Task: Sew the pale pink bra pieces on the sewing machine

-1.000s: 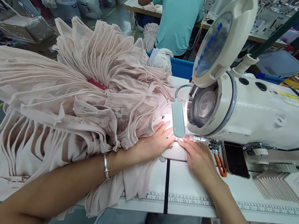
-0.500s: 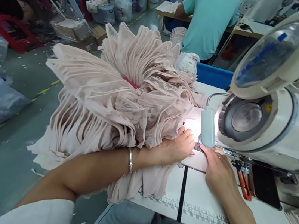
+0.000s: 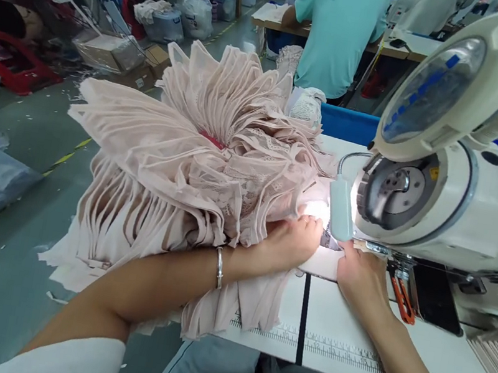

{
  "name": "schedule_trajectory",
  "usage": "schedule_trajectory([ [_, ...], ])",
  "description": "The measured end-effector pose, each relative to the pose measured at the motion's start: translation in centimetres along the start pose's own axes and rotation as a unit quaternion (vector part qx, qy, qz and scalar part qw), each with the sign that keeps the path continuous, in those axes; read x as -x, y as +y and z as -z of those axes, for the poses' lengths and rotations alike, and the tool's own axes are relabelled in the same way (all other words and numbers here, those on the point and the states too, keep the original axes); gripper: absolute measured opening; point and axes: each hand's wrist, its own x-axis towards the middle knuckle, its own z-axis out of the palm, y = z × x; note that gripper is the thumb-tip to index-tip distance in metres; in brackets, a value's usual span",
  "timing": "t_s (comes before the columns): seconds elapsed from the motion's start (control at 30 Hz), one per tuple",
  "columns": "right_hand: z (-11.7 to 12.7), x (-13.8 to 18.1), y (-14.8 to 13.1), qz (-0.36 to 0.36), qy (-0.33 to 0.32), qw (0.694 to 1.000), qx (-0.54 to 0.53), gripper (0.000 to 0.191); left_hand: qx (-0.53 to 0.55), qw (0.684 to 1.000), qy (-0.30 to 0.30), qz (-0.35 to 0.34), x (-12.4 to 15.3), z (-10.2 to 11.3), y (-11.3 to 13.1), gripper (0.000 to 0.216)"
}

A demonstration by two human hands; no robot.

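A white sewing machine (image 3: 487, 205) stands on the right, its small lamp (image 3: 341, 209) lighting the presser foot area. My left hand (image 3: 300, 240) is closed, fingers curled at the left of the foot on pale pink fabric (image 3: 324, 263). Opposite it, my right hand (image 3: 360, 276) pinches the right side of that fabric, fingertips close to the foot. The needle is hidden by the lamp and hands. A big bundle of pale pink lace garments (image 3: 233, 165), bound with a red tie (image 3: 212, 139), lies over and beside my left forearm.
Orange-handled snips (image 3: 402, 301) and a dark phone-like slab (image 3: 437, 298) lie right of my right hand. A ruler strip (image 3: 340, 356) runs along the table's front edge. Behind the table is a blue bin (image 3: 348, 125); a co-worker in a turquoise shirt (image 3: 339, 37) sits beyond.
My left fingers have curled in tighter beside the foot. My right hand stays on the fabric. The round part in the machine's open end has turned, and the whole view has shifted slightly.
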Motion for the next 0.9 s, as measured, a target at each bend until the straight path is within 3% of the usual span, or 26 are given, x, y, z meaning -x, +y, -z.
schedule_trajectory([
  [0.1, 0.1, 0.4, -0.1, 0.009, -0.004, 0.999, -0.05, 0.033, 0.114, 0.992, -0.022, 0.056, -0.9, 0.1, -0.6, 0.023],
  [0.2, 0.4, 0.8, -0.4, 0.027, 0.024, 0.998, -0.058, 0.034, 0.165, 0.984, -0.026, 0.061, -1.3, 0.1, -1.0, 0.025],
  [0.43, 0.4, 1.3, -0.6, 0.042, 0.092, 0.995, -0.019, 0.039, 0.164, 0.985, -0.025, 0.053, -1.1, -0.5, -1.0, 0.025],
  [0.9, -0.4, 1.9, -0.6, 0.012, 0.034, 0.999, -0.035, 0.051, 0.151, 0.987, 0.03, 0.05, -0.8, -1.6, -0.8, 0.026],
])
